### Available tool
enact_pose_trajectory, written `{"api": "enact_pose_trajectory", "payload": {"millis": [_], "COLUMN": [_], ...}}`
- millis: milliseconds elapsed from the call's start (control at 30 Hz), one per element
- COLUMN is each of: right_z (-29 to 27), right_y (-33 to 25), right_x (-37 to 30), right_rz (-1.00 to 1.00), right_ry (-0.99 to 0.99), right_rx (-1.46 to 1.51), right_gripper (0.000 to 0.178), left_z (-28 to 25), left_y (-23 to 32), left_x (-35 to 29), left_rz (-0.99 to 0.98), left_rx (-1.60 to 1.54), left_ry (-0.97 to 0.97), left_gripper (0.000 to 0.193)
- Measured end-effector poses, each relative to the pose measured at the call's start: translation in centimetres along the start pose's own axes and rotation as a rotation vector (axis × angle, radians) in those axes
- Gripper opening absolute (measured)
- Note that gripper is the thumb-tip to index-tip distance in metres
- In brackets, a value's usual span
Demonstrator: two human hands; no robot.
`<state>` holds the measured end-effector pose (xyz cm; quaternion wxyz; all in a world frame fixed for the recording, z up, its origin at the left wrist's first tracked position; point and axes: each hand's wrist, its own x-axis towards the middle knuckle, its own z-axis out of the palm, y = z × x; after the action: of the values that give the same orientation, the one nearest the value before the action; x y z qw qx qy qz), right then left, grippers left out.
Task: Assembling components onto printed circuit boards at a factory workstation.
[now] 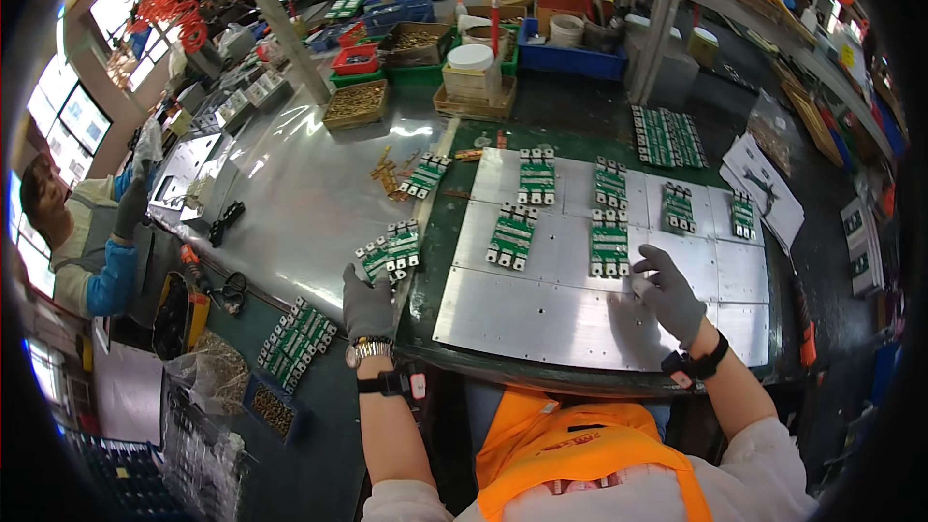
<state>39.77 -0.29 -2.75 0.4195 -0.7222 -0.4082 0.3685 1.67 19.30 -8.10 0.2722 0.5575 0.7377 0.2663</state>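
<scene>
My left hand (367, 302), in a grey glove, reaches to a pair of green circuit modules (389, 249) lying on the shiny steel table left of the mat; its fingertips touch the nearer module. My right hand (667, 292), also gloved, rests with fingers spread on the bare aluminium plates (541, 314), just right of a green module (609, 244). Several more green modules (536, 177) lie spaced out on the plates. Neither hand visibly holds anything.
A row of green modules (295, 340) lies at the lower left. Trays of brass parts (356, 102) and coloured bins (570, 58) stand at the back. Stacked modules (669, 137) lie at the far right. Another person (92, 232) in blue sleeves sits at the left.
</scene>
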Motion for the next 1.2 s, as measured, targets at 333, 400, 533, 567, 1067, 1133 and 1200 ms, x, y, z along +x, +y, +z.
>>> {"api": "enact_pose_trajectory", "payload": {"millis": [333, 400, 533, 567, 1067, 1133, 1200], "right_z": [2.7, 5.0, 9.7, 10.7, 11.8, 11.8, 12.2], "right_y": [-7.0, -8.7, -11.5, -12.0, -13.2, -13.2, -13.0], "right_x": [-1.5, -1.1, 0.3, 0.3, -3.3, -3.1, -3.3], "right_rz": [-0.233, -0.197, -0.280, -0.307, -0.890, -0.888, -0.915], "right_ry": [-0.449, -0.504, -0.643, -0.658, -0.427, -0.638, -0.695], "right_rx": [-0.005, 0.047, 0.235, 0.248, -0.154, -0.052, -0.049], "right_gripper": [0.022, 0.020, 0.034, 0.039, 0.037, 0.035, 0.031], "left_z": [-2.7, -3.9, -4.9, -5.3, -6.1, -6.1, -6.1], "left_y": [1.2, 2.7, 5.1, 5.3, 5.4, 5.6, 5.6], "left_x": [-4.7, -8.5, -15.0, -15.9, -19.8, -20.2, -20.5], "left_rz": [0.110, 0.151, 0.254, 0.214, -0.119, -0.151, -0.054], "left_rx": [-0.703, -0.817, -0.980, -0.947, -1.158, -1.113, -1.048], "left_ry": [-0.127, -0.221, -0.388, -0.426, -0.938, -0.949, -0.879], "left_gripper": [0.061, 0.056, 0.052, 0.054, 0.037, 0.037, 0.038]}}
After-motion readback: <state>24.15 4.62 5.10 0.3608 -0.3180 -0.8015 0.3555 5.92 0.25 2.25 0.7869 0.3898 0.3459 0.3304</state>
